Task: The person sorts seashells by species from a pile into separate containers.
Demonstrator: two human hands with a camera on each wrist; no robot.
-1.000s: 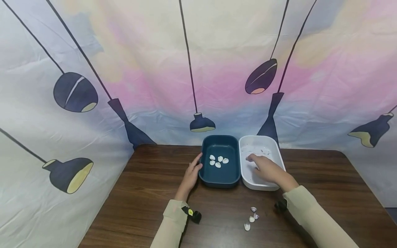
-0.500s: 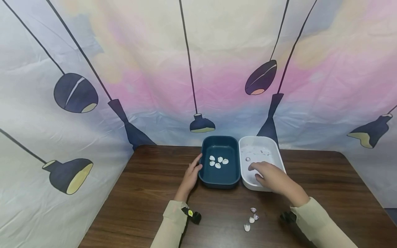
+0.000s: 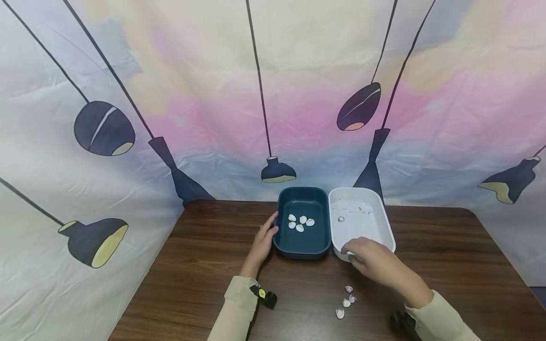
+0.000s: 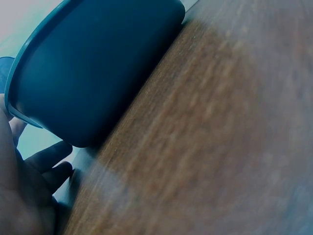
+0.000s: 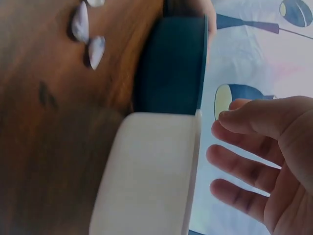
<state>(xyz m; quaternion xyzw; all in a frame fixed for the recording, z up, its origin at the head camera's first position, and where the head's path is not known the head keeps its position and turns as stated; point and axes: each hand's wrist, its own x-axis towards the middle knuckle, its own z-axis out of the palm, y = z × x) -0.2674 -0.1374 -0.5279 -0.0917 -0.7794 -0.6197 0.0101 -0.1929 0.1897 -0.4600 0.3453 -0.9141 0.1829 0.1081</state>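
My left hand (image 3: 261,244) touches the left side of a dark teal dish (image 3: 302,253), its fingers mostly straight against the wall. Several white seashells (image 3: 300,228) lie inside that dish. Over the front edge of the white dish (image 3: 389,227) hovers my right hand (image 3: 375,263), loosely bent, with nothing seen between the fingertips. In the right wrist view, the right thumb (image 5: 244,117) lies near the index finger and the other fingers are spread. One small shell (image 3: 341,219) is in the white dish. Several more shells (image 3: 346,302) lie on the table in front of it.
Both dishes stand side by side near the back edge of the brown wooden table (image 3: 192,284). Close behind hangs a cloth backdrop (image 3: 213,94) printed with lamps. Small dark specks (image 3: 362,210) mark the white dish's floor. A black camera (image 3: 268,299) sits at the left wrist.
My right hand has drawn back toward me from inside the white dish to its front edge, uncovering the shell there. The left hand and teal dish stay put.
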